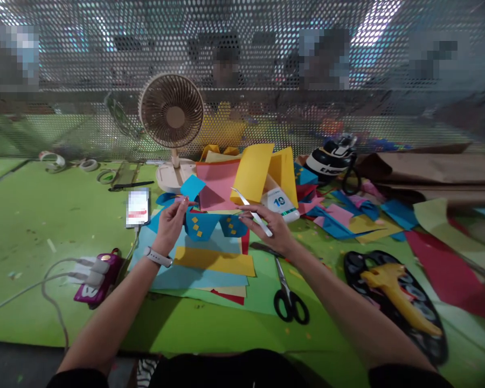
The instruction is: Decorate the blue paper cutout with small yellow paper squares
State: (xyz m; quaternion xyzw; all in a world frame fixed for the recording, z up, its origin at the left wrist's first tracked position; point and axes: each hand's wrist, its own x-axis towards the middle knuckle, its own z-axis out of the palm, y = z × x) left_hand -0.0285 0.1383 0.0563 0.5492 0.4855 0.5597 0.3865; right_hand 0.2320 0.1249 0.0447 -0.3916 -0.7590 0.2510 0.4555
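Observation:
Between my hands is a blue paper cutout (199,224) with two hanging lobes, each bearing small yellow diamond pieces. My left hand (172,221), with a pale watch band at the wrist, pinches its left top edge. In my right hand (271,229) are white tweezers (254,211), tips pointing up and left, while the fingertips meet the cutout's right end. Beneath lie stacked coloured sheets, with a yellow strip (214,262) on top. Black-handled scissors (288,296) rest below my right hand.
A beige fan (172,116) stands at the back before a perforated screen. On the left are a phone (138,207) and a purple power bank (99,280) with cables. Paper scraps (339,215) and a yellow glue gun (404,296) on a black tray lie right.

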